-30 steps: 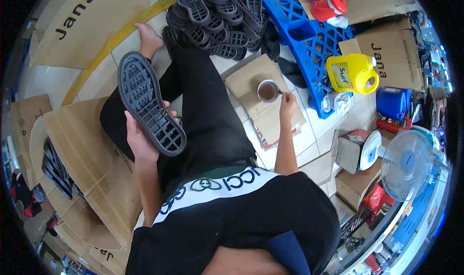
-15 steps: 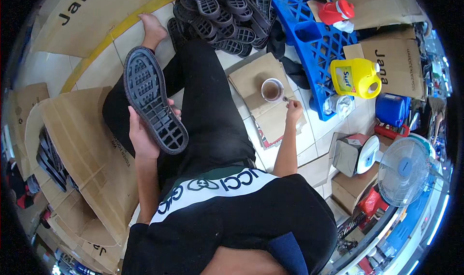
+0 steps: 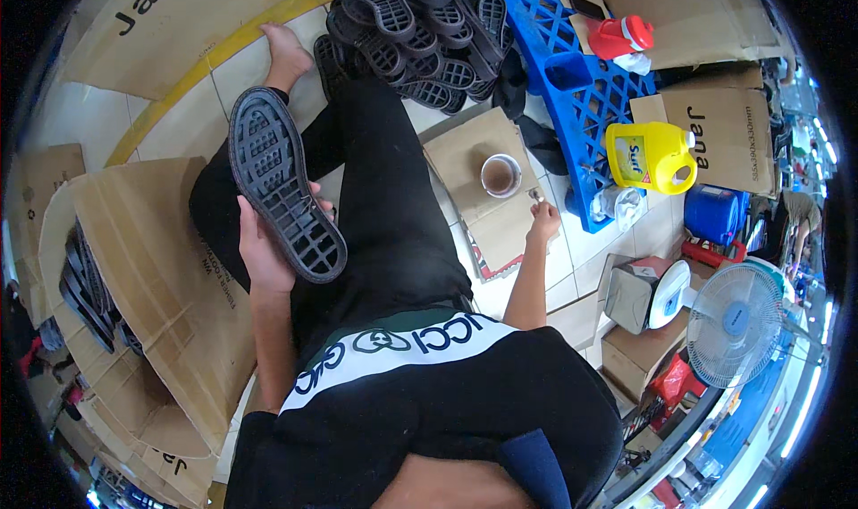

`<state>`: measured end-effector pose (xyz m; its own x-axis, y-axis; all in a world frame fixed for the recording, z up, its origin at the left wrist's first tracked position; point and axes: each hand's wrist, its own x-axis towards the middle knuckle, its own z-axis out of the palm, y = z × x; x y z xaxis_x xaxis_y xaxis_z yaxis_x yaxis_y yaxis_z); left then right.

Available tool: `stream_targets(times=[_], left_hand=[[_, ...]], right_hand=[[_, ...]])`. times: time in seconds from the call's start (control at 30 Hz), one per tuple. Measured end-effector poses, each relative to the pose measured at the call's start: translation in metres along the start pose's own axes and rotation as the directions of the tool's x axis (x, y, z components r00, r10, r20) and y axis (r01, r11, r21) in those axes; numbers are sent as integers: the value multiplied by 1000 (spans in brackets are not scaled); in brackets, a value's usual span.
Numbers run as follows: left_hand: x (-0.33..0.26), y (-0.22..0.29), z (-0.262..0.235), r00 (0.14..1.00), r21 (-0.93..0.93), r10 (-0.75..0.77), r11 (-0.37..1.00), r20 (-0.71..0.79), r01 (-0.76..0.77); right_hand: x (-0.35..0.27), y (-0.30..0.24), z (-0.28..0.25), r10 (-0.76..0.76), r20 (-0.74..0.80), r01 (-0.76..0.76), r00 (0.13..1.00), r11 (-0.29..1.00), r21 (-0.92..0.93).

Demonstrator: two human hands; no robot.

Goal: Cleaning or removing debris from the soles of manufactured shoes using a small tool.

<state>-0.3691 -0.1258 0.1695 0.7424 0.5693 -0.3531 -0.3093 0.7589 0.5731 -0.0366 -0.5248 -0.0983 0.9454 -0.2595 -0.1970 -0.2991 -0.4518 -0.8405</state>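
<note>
Shoe sole [image 3: 286, 185] in the left hand [image 3: 269, 264], right hand [image 3: 544, 221] near the cup [image 3: 500, 176]

The left fingers wrap the sole's edges, thumb on one side and fingertips on the other, its lattice face up, at ten o'clock from the picture's centre; the right fingers, just short of three o'clock, are drawn together and seem to pinch a small item [image 3: 534, 193], too small to identify. The cup, with brown liquid in it, stands at half past one on a cardboard sheet [image 3: 456, 151], apart from the right fingers.

The step in hand, as I judge it, is keeping the sole steady while the right hand manages the small item; the next move calls for a firm left hold and a light right hand, since a knock could spill the liquid.

Farther out, a pile of soles [image 3: 424, 58] lies at twelve o'clock; a blue pallet [image 3: 585, 143] sits toward two; an open carton [image 3: 161, 250] with dark soles inside stands at nine.
</note>
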Motion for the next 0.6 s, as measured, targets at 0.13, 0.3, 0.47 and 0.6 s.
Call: stream_targets(times=[0.13,0.3,0.47,0.6], left_hand=[[-1,5,-8,1000,-37,22,999,-6,-22],[-2,13,-5,999,-88,-39,996,-27,36],[-3,28,-5,999,-115,6,993,32,-2],[-9,47,5,996,-86,84,993,24,-82]], right_hand=[[-18,-37,27,168,332,-365,928,581,727],[-105,-188,89,16,773,-719,634,379,582],[-229,-354,134,-485,803,-264,345,771,579],[-296,-439,149,-889,457,645,-43,325,692]])
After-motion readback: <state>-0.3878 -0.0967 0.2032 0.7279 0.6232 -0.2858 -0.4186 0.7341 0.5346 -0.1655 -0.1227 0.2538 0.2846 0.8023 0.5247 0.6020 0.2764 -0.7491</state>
